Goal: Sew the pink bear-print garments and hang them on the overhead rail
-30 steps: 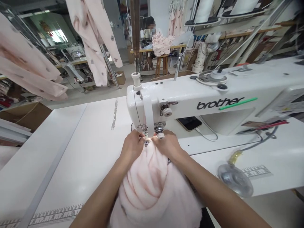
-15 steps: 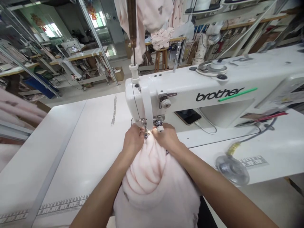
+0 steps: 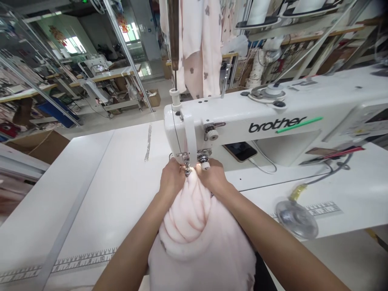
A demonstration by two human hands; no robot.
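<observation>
Two hands hold the work at the needle: left hand [image 3: 172, 180] and right hand [image 3: 213, 176] lie close together, one on each side of the presser foot [image 3: 186, 161], fingers gripping pink fabric [image 3: 197, 242]. Fabric is gathered in thick folds below the wrists, between the forearms, with its front edge under the foot. Table [image 3: 100, 194] is white, with a printed ruler [image 3: 85, 262] along its near edge and a second ruler [image 3: 323, 209] to the right. A round clear plastic disc [image 3: 296, 219] lies just beside the second ruler; its use cannot be told. Sewing machine [image 3: 257, 111] is white, Brother brand, its head directly above the hands. A phone [image 3: 240, 151] lies under the machine arm, with a white cable attached. A tension dial [image 3: 211, 132] is on the machine's front. Beyond the machine, printed pink garments [image 3: 197, 44] hang from above. Farther left stands a second sewing table [image 3: 100, 74], and a cardboard box [image 3: 154, 98] sits on the floor.
</observation>
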